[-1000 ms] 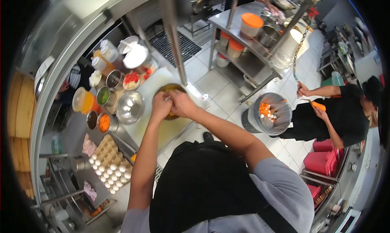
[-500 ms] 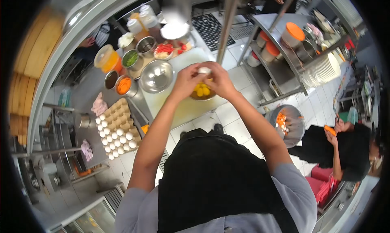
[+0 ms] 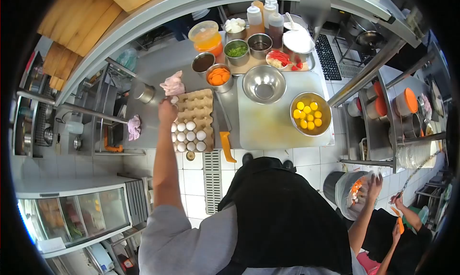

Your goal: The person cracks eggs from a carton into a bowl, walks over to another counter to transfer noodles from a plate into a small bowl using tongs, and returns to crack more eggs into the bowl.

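Observation:
My left hand (image 3: 167, 110) is at the upper left corner of the egg carton (image 3: 201, 109), its fingers closed round a white egg (image 3: 175, 99). More white eggs (image 3: 190, 135) sit in the carton's lower cups. Out to the right, my right hand (image 3: 375, 186) is raised over the edge of the lined bin (image 3: 343, 189), fingers apart and holding nothing. Several whole yolks lie in a metal bowl (image 3: 293, 124) on the right of the white cutting board (image 3: 258, 131). Left of it stands an empty metal bowl (image 3: 264, 85).
A knife with an orange handle (image 3: 226, 145) lies between carton and board. Behind are sliced carrots (image 3: 219, 76), chopped greens (image 3: 236, 50), squeeze bottles (image 3: 255, 17) and a white-filled pot (image 3: 298, 39). At lower right a co-worker's hand (image 3: 396, 231) holds a carrot.
My hands have parted from over the yolk bowl, where they held an egg. The left is now at the carton, the right over the bin. The view has turned towards the carton.

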Tool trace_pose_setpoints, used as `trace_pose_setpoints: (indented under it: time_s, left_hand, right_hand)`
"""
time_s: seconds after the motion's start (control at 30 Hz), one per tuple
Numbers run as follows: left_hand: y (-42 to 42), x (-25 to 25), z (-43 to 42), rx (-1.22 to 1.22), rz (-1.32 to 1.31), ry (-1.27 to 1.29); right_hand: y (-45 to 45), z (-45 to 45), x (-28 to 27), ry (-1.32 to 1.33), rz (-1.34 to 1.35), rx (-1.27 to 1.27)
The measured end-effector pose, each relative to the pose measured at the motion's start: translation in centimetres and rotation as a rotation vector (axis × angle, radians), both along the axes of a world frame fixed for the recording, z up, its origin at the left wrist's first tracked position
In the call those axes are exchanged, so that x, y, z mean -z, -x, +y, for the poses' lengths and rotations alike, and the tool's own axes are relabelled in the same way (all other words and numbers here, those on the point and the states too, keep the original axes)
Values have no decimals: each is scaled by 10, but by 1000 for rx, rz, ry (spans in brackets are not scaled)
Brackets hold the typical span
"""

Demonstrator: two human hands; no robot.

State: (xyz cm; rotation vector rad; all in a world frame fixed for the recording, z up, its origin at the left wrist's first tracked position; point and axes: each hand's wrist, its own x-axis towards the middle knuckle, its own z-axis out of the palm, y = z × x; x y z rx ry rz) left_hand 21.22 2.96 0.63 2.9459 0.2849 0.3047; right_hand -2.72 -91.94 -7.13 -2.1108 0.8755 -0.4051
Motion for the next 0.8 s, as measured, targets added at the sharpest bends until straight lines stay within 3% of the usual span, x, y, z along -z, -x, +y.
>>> trace_pose_setpoints:
  time_s: [0.03,0.17,0.23,0.3,0.43,0.57,0.7,0.77,0.8]
  left_hand:
    - [5,13,19,58,5,-50]
    - [14,14,32,158,62,75]
    - [12,8,26,156,110,61]
    - [13,0,20,166,136,63]
    - [16,-19,13,194,140,100]
    - [22,-19,17,185,129,120]
    - [17,-19,15,128,-61,401]
    - [10,-41,-29,81,-122,933]
    - [10,-51,-69,165,-105,1049]
  right_hand:
    - [25,-45,25,429,227,37]
    - [51,-51,7,423,197,143]
    - [34,-22,-4,279,51,-100]
    - [-11,78,-71,-162,79,-35]
    - [-48,135,-66,-282,51,-247]
    - [-76,194,-97,-295,80,-370]
    - [-101,243,-121,-226,-132,-500]
    - [-115,288,-144,-234,-182,-617]
    - [-121,314,-160,-177,-129,-701]
